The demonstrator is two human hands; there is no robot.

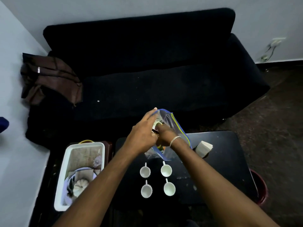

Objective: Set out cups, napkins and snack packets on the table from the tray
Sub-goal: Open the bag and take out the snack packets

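Observation:
A clear zip bag with a blue and yellow seal is held up over the far edge of the black table. My left hand grips the bag's open mouth on the left. My right hand, a silver bracelet on its wrist, reaches inside the bag and closes on a snack packet, which is mostly hidden. Several white cups stand in a square on the table below my arms. A stack of white napkins lies to the right of the bag.
A white tray with a picture on its bottom sits left of the table. A black sofa fills the space behind, with a brown cloth on its left arm. A dark red bin stands at the table's right side.

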